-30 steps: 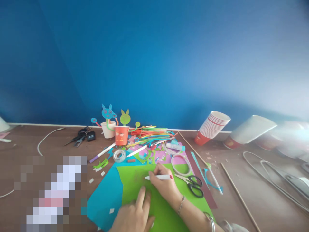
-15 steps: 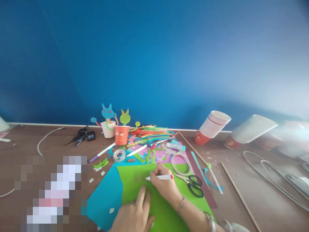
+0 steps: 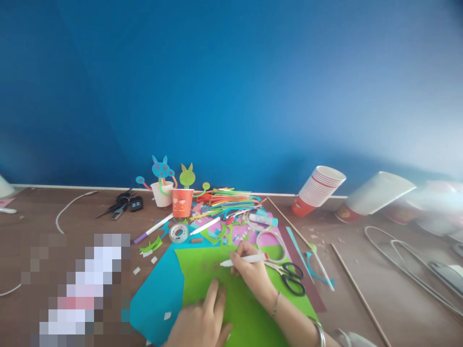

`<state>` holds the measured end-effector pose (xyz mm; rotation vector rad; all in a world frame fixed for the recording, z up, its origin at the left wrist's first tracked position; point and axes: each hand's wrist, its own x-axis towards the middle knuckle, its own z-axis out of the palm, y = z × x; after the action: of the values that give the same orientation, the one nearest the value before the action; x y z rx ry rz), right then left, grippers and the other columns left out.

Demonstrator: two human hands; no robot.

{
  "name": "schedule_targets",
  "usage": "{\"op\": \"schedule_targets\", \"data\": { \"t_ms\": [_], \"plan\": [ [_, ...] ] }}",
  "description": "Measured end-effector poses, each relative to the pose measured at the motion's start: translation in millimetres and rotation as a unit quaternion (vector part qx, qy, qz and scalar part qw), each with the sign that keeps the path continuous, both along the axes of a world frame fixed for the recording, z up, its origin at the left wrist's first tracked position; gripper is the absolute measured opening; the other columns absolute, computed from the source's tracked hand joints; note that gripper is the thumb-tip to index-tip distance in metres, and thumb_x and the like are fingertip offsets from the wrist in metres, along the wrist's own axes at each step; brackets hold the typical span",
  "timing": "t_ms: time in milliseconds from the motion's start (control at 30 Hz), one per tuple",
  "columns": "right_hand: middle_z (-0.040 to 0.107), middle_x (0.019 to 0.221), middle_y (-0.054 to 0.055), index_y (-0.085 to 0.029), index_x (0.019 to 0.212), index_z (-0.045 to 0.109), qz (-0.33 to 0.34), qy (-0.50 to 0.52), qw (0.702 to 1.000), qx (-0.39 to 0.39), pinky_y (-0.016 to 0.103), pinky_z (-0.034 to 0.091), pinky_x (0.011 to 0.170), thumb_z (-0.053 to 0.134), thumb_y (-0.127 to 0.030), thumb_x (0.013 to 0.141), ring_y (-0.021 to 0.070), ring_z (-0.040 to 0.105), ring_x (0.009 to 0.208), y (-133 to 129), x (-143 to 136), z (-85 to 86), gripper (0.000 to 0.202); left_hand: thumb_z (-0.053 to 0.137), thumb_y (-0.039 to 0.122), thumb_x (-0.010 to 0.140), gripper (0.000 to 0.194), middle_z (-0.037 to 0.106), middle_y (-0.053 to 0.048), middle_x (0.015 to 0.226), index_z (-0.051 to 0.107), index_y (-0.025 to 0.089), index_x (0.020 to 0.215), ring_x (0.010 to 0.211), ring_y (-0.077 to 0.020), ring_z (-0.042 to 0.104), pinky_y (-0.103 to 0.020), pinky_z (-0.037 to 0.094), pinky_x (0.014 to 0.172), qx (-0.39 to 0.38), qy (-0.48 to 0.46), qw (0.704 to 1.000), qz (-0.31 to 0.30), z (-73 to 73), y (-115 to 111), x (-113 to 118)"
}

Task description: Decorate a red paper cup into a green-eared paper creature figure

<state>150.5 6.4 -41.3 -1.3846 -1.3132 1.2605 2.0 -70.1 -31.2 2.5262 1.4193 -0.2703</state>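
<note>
A green paper sheet (image 3: 253,311) lies over a blue sheet (image 3: 155,294). My right hand (image 3: 251,270) is closed around a white marker (image 3: 246,260) with a red end, its tip close to faint marks on the green sheet. Below and to the left, my left hand (image 3: 204,315) rests flat on the green sheet with its fingers apart, holding nothing. Black-handled scissors (image 3: 293,278) lie at the right side of the sheet, beside a large roll of tape (image 3: 284,248).
Behind the paper are two cups with paper figures (image 3: 182,202), a small tape roll (image 3: 178,233) and a pile of colored sticks (image 3: 235,202). Stacked paper cups (image 3: 318,190) lean at the back right. A wooden stick (image 3: 358,291) and cables (image 3: 408,262) lie to the right.
My right hand has moved slightly to the right with the marker, whose tip is a little higher and further right. My left hand has stayed in place.
</note>
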Motion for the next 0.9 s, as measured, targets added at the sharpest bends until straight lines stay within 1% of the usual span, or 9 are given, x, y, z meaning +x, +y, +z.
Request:
{"op": "schedule_targets", "data": {
  "t_ms": [133, 233, 300, 400, 467, 567, 700, 800, 900],
  "plan": [
    [0.05, 0.04, -0.005, -0.023, 0.057, 0.04, -0.033, 0.077, 0.996, -0.03, 0.019, 0.023, 0.036, 0.059, -0.044, 0.072, 0.0066, 0.035, 0.035, 1.7, 0.2, 11.0, 0.032, 0.051, 0.027, 0.091, 0.052, 0.044, -0.022, 0.141, 0.041, 0.013, 0.14, 0.073, -0.0242, 0.072, -0.032, 0.059, 0.061, -0.004, 0.007, 1.0, -0.017, -1.8, 1.7, -0.6],
    [0.046, 0.037, -0.007, -0.023, 0.058, 0.04, -0.016, 0.092, 0.995, -0.042, 0.019, 0.022, 0.036, 0.06, -0.047, 0.072, 0.0063, 0.034, 0.034, 1.2, -5.6, 15.4, 0.035, 0.047, 0.028, 0.093, 0.051, 0.043, -0.021, 0.142, 0.038, 0.014, 0.141, 0.077, -0.0226, 0.072, -0.03, 0.059, 0.063, -0.006, -0.007, 0.999, -0.037, -3.9, 3.9, -1.4],
    [0.046, 0.038, -0.008, -0.023, 0.059, 0.041, 0.004, 0.086, 0.995, -0.047, 0.019, 0.023, 0.037, 0.061, -0.045, 0.071, 0.0064, 0.034, 0.035, 1.7, -9.9, 14.6, 0.032, 0.045, 0.028, 0.094, 0.05, 0.043, -0.021, 0.142, 0.038, 0.013, 0.141, 0.079, -0.0211, 0.071, -0.029, 0.059, 0.067, -0.004, -0.025, 0.999, -0.044, -5.0, 4.7, -2.1],
    [0.049, 0.043, -0.006, -0.022, 0.06, 0.043, 0.034, 0.051, 0.998, -0.02, 0.02, 0.027, 0.04, 0.062, -0.036, 0.069, 0.0073, 0.037, 0.039, 3.3, -13.7, 8.8, 0.026, 0.044, 0.027, 0.094, 0.049, 0.045, -0.02, 0.141, 0.038, 0.012, 0.14, 0.078, -0.0198, 0.071, -0.028, 0.058, 0.067, -0.001, -0.05, 0.998, -0.045, -5.8, 3.8, -3.4],
    [0.05, 0.046, -0.006, -0.022, 0.06, 0.042, 0.044, 0.017, 0.999, 0.01, 0.021, 0.029, 0.042, 0.061, -0.032, 0.07, 0.0082, 0.04, 0.042, 3.6, -14.1, 3.3, 0.023, 0.046, 0.026, 0.093, 0.047, 0.047, -0.02, 0.139, 0.041, 0.012, 0.138, 0.079, -0.0204, 0.071, -0.027, 0.058, 0.065, 0.012, -0.052, 0.998, -0.031, -6.1, 1.4, -4.4],
    [0.047, 0.045, -0.006, -0.023, 0.059, 0.039, 0.055, -0.037, 0.997, 0.026, 0.021, 0.028, 0.042, 0.057, -0.029, 0.071, 0.0086, 0.038, 0.043, 2.0, -13.5, -3.7, 0.023, 0.048, 0.021, 0.091, 0.041, 0.051, -0.02, 0.135, 0.049, 0.014, 0.131, 0.08, -0.0227, 0.071, -0.028, 0.058, 0.061, 0.054, -0.023, 0.998, 0.021, -6.5, -3.3, -6.0],
    [0.042, 0.044, -0.007, -0.022, 0.056, 0.038, 0.075, -0.088, 0.993, 0.033, 0.021, 0.026, 0.042, 0.055, -0.027, 0.07, 0.0079, 0.034, 0.042, -0.5, -13.1, -7.4, 0.022, 0.051, 0.019, 0.089, 0.033, 0.054, -0.022, 0.131, 0.057, 0.017, 0.121, 0.068, -0.0208, 0.071, -0.027, 0.057, 0.055, 0.082, 0.022, 0.993, 0.078, -4.4, -7.9, -6.9],
    [0.042, 0.045, -0.007, -0.022, 0.056, 0.037, 0.084, -0.107, 0.99, 0.038, 0.021, 0.027, 0.043, 0.054, -0.027, 0.07, 0.0081, 0.034, 0.043, -0.5, -13.3, -7.6, 0.022, 0.052, 0.018, 0.088, 0.03, 0.058, -0.024, 0.126, 0.059, 0.016, 0.117, 0.062, -0.0204, 0.07, -0.027, 0.056, 0.051, 0.08, 0.044, 0.992, 0.085, -0.4, -8.3, -6.0],
    [0.041, 0.048, -0.006, -0.023, 0.055, 0.037, 0.083, -0.14, 0.985, 0.05, 0.022, 0.028, 0.044, 0.052, -0.026, 0.069, 0.0089, 0.035, 0.046, 0.0, -13.4, -7.6, 0.021, 0.053, 0.017, 0.088, 0.029, 0.059, -0.026, 0.124, 0.06, 0.014, 0.116, 0.062, -0.021, 0.071, -0.026, 0.056, 0.051, 0.078, 0.05, 0.993, 0.078, 3.4, -6.8, -4.6]
  ]
}}
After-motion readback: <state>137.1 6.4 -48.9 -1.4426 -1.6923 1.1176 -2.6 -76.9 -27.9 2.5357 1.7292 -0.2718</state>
